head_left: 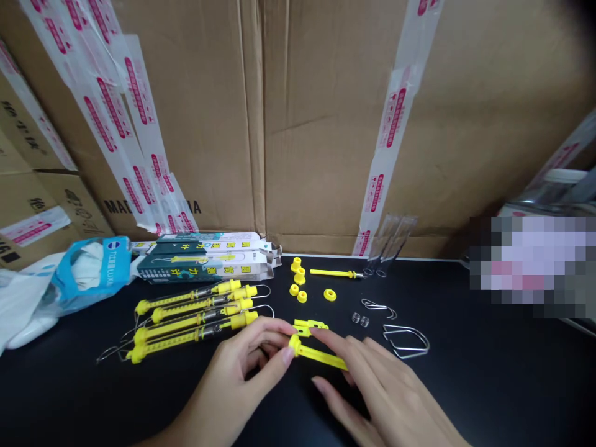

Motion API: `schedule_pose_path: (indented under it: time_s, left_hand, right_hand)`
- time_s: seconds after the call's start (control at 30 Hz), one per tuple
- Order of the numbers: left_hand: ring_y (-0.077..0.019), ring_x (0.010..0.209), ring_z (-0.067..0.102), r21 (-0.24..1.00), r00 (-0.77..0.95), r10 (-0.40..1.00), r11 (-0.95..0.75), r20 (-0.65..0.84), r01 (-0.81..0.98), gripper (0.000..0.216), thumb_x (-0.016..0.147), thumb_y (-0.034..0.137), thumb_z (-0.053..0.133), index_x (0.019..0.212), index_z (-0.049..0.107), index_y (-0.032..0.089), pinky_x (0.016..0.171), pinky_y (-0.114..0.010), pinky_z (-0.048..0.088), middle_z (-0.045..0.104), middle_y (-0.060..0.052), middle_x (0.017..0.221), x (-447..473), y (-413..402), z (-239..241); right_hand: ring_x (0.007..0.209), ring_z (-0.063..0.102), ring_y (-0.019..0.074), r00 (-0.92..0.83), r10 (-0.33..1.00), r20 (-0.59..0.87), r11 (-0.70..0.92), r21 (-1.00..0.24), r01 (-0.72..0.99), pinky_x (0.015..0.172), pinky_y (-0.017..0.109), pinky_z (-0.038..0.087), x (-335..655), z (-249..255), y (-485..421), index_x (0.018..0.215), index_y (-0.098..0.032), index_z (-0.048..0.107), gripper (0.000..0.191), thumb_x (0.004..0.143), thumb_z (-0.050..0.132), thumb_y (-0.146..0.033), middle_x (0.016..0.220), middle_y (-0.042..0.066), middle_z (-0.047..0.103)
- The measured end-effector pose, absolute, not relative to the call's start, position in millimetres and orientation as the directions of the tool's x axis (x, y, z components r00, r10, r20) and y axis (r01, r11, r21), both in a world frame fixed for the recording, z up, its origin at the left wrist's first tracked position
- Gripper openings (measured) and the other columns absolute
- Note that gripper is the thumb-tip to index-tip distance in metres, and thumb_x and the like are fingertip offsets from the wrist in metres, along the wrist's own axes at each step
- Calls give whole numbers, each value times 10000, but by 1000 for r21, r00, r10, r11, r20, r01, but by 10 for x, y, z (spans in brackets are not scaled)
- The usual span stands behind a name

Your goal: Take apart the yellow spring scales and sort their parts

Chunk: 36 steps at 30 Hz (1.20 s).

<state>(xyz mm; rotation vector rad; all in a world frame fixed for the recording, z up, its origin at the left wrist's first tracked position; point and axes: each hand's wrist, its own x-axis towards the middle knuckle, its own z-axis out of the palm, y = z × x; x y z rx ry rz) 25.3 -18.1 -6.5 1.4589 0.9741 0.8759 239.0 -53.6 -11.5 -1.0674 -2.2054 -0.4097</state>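
We pinch the round end of the yellow strip (316,356) between thumb and forefinger of our left hand (242,372), near the middle of the table's (488,385) front edge. Our right hand (386,391) lies half open over its other end, and we cannot tell whether it grips. The strip looks like light, thin, smooth plastic, likely bendy, so the thicker round end seems the surest hold.

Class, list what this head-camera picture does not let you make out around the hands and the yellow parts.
1) pixelated patch, head view, right: mosaic blurs whatever lies there.
2) yellow strip: its near end hides under the right hand, so that hand's grip is unclear.
3) flat boxes: print too small to read.
4) left hand: forearm cut off by the bottom edge.
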Motion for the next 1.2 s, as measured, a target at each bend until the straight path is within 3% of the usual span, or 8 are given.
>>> schedule_pose_path:
  time_s: [0.07, 0.23, 0.37, 0.6, 0.73, 0.9, 1.03, 1.2]
  left_hand:
    - [-198, 938, 642, 995, 395, 919, -38, -2, 93, 273, 902, 430, 656, 1086, 656, 229, 831, -287, 513, 701, -39, 980, 251, -171, -75]
    - [-193, 902, 670, 976, 457, 889, -105, 7, 189, 253, 935, 418, 601, 1089, 678, 232, 794, -279, 505, 736, -33, 976, 247, -188, -47]
    - [-176, 820, 695, 931, 533, 846, -209, 19, 299, 226, 944, 404, 593, 1070, 710, 257, 731, -261, 486, 773, 3, 924, 252, -233, 19]
    - [-170, 799, 678, 913, 533, 846, -226, 12, 338, 260, 952, 413, 560, 1109, 693, 255, 705, -248, 469, 770, 17, 909, 260, -217, 27]
    - [-166, 756, 652, 918, 504, 864, -204, 5, 341, 322, 963, 442, 515, 1178, 646, 241, 701, -254, 459, 755, 7, 861, 258, -209, 14]
    - [-150, 651, 572, 906, 502, 865, -219, 9, 362, 371, 998, 504, 411, 1049, 647, 223, 603, -255, 391, 729, -4, 770, 253, -235, 21]
    - [-149, 652, 545, 904, 514, 858, -224, 6, 363, 372, 1011, 495, 388, 1049, 646, 230, 606, -253, 387, 701, -3, 763, 246, -237, 24]
    - [-164, 808, 599, 927, 480, 876, -217, 47, 305, 302, 994, 455, 460, 1088, 629, 223, 742, -260, 447, 654, -25, 887, 240, -216, -47]
  right_hand:
    - [744, 754, 177, -432, 580, 691, 613, -21, 790, 674, 293, 589, 2392, -98, -527, 1246, -133, 527, 309, 1067, 367, -328, 931, 70, 778]
    - [578, 678, 108, -388, 627, 675, 665, -205, 718, 550, 221, 526, 2437, -101, -521, 1216, -204, 559, 261, 1027, 505, -377, 766, -22, 718]
    - [507, 602, 112, -448, 604, 659, 710, -190, 678, 475, 248, 449, 2434, -127, -532, 1178, -218, 601, 198, 998, 576, -298, 685, -41, 643]
    - [612, 649, 116, -418, 642, 642, 686, -238, 688, 565, 225, 490, 2424, -102, -519, 1174, -254, 637, 195, 1001, 551, -282, 790, -15, 665]
    - [597, 648, 129, -381, 570, 728, 627, -86, 774, 567, 246, 475, 2484, -65, -439, 1150, -232, 654, 207, 1018, 505, -289, 801, -2, 689]
    - [550, 623, 154, -371, 592, 715, 400, 139, 906, 541, 296, 437, 2624, -99, -224, 1151, -220, 688, 339, 1061, 387, -346, 776, 4, 671]
    - [518, 588, 165, -359, 675, 645, 293, 212, 932, 515, 315, 444, 2676, -170, -105, 1183, -229, 695, 434, 1067, 318, -409, 783, 16, 631]
    - [613, 610, 206, -395, 632, 667, 322, 238, 916, 576, 361, 530, 2600, -145, -156, 1300, -80, 614, 459, 1059, 344, -362, 810, 75, 614]
